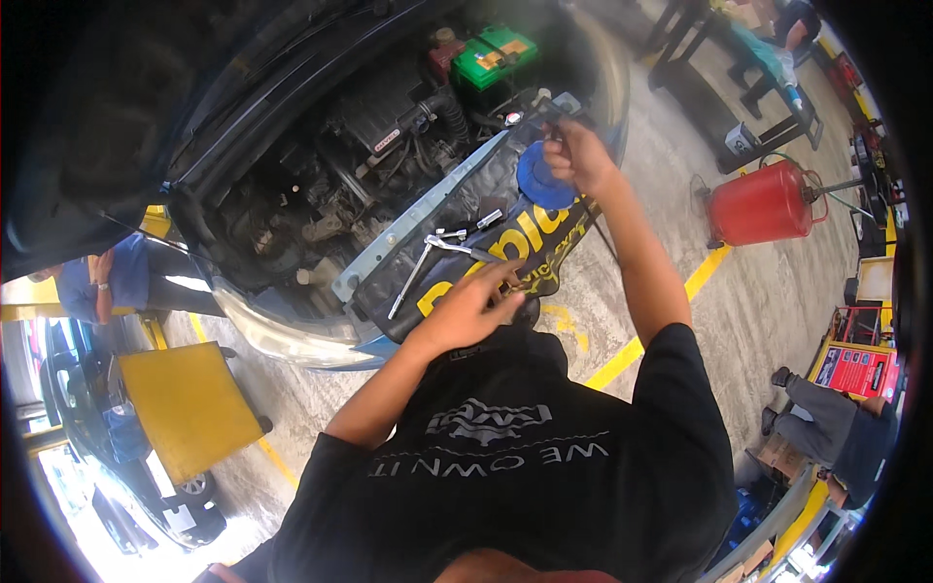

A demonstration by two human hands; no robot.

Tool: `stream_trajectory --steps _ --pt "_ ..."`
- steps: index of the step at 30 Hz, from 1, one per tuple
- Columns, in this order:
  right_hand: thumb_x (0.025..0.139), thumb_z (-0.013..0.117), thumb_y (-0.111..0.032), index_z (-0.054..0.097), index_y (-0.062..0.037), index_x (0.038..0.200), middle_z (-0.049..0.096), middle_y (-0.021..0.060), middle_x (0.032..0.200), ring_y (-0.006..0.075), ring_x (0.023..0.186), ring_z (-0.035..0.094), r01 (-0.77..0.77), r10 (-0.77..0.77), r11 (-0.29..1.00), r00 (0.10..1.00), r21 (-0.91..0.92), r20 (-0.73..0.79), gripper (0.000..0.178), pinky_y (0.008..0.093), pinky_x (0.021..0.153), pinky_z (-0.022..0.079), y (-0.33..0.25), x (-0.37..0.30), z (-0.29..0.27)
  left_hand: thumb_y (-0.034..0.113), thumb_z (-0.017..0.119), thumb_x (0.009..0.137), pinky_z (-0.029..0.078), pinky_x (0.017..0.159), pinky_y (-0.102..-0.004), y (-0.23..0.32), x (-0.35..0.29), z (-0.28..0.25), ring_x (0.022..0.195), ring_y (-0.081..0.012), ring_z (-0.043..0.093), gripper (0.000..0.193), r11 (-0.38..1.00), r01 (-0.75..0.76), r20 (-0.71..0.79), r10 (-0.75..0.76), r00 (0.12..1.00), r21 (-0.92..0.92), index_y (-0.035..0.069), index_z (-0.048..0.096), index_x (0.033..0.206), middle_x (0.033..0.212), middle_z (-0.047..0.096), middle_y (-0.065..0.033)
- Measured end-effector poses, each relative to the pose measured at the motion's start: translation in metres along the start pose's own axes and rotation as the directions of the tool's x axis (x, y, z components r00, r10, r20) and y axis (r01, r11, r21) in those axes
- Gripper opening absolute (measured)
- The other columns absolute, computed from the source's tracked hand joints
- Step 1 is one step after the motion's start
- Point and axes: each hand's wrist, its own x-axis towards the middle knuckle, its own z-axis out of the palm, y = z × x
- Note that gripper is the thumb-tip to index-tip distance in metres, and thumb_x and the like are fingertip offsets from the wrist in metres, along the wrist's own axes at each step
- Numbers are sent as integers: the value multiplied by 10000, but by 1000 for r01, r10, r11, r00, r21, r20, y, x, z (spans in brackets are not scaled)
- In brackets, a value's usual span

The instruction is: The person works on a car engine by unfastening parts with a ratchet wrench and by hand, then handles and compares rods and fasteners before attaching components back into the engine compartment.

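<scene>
My left hand point(476, 303) rests low over the black cover with yellow lettering point(428, 299), its fingers apart. Just beyond its fingertips lie chrome tools: a long-handled wrench point(410, 280) and a short socket piece point(489, 220). A dark handle point(478, 255) runs from them toward my fingers; whether I touch it I cannot tell. Farther right, my right hand point(580, 160) is raised with its fingers curled together at the rim of a round blue dish-like piece point(542, 183). What those fingers pinch, if anything, is too small to make out.
Ahead is a car's engine bay point(369, 146) under a raised hood, with a green battery point(494, 58) and a pale crossbar point(428, 204). A red tank point(763, 204) stands at right, a yellow cart point(190, 408) at left. Other people stand at both sides.
</scene>
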Motion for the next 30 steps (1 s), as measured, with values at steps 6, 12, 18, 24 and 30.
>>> stream_trajectory --steps 6,12,18,24,30 --pt "1004 521 -330 570 -83 1156 575 31 846 152 696 570 -58 4 896 992 -440 -123 293 331 580 487 38 -62 24 148 572 978 451 660 -227 -3 26 -26 737 -78 569 257 975 80 -282 -138 949 -207 3 637 1179 887 679 -42" --pt "983 582 -300 596 -42 1174 635 52 829 163 614 622 -45 15 935 996 -352 -87 321 286 532 516 91 -98 42 93 634 895 488 688 -319 6 47 -22 739 -209 628 165 907 -83 -419 269 867 412 44 695 1040 853 662 -72" --pt "950 633 -216 580 -14 1175 635 58 848 124 646 591 -46 40 974 999 -220 -35 307 271 539 478 129 -121 51 151 666 848 488 725 -356 -23 40 -14 782 -253 646 230 817 -201 -125 314 941 541 128 701 1075 855 653 -61" --pt "953 636 -209 530 -6 1254 605 33 797 85 583 524 27 -59 990 971 -140 -230 378 228 504 401 150 -131 49 96 661 857 509 632 -373 -19 32 -19 664 -283 651 200 879 -96 -189 206 960 467 77 706 1051 859 689 -85" --pt "1013 546 -261 559 -36 1191 464 -35 700 44 522 372 -59 26 967 991 -247 -134 287 224 461 286 148 -129 57 118 631 895 525 635 -374 -5 26 -18 687 -298 669 200 955 -10 -164 61 985 297 63 693 1077 933 704 -115"
